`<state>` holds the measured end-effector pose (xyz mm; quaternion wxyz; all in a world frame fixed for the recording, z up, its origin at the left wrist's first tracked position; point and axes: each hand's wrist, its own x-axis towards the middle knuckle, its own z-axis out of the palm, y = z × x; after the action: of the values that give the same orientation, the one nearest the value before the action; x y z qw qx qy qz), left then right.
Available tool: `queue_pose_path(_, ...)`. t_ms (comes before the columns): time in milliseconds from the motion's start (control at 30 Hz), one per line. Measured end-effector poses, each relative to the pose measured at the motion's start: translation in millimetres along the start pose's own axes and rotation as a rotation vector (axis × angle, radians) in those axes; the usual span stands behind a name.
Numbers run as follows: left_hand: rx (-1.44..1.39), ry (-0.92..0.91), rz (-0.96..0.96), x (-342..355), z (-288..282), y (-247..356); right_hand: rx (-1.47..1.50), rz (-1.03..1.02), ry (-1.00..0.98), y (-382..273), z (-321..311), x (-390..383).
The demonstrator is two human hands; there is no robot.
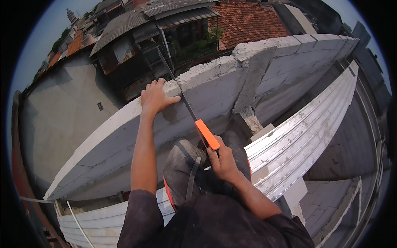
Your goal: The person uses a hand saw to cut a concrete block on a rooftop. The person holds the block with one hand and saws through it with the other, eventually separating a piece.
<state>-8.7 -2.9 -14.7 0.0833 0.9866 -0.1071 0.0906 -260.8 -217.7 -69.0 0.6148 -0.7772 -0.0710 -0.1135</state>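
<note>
My right hand (pixel 223 160) is closed round the orange handle of a hand saw (pixel 207 134). Its long, narrow blade runs up and away, crossing the top edge of a pale grey block wall (pixel 198 103) and sticking out past the far side. Just left of the blade, my left hand (pixel 156 98) lies over the wall's top edge. Its fingers rest on the top and its thumb stretches toward the blade, with nothing held. Whether the blade sits in a cut is too small to tell.
Ribbed metal sheeting (pixel 306 132) slopes along the right, behind the wall. A rough concrete column (pixel 251 82) joins the wall right of the saw. Beyond the wall, the ground drops toward neighbouring houses with a corrugated roof (pixel 120 29) and a red tiled roof (pixel 250 25).
</note>
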Motion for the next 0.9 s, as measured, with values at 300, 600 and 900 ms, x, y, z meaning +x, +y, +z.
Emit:
queue_pose_path(300, 0.009, -0.056, -0.02, 3.6, -2.3, -3.9, -0.034, 0.072, -0.05, -0.9, -2.5, -1.0)
queue_pose_path(600, 0.027, -0.059, -0.012, 6.2, -1.2, -5.1, 0.106, -0.033, -0.031, -15.2, -4.8, 6.5)
queue_pose_path(900, 0.011, -0.09, -0.021, 4.1, -4.5, -2.1, -0.026, 0.075, -0.071, -29.9, -16.6, -15.4)
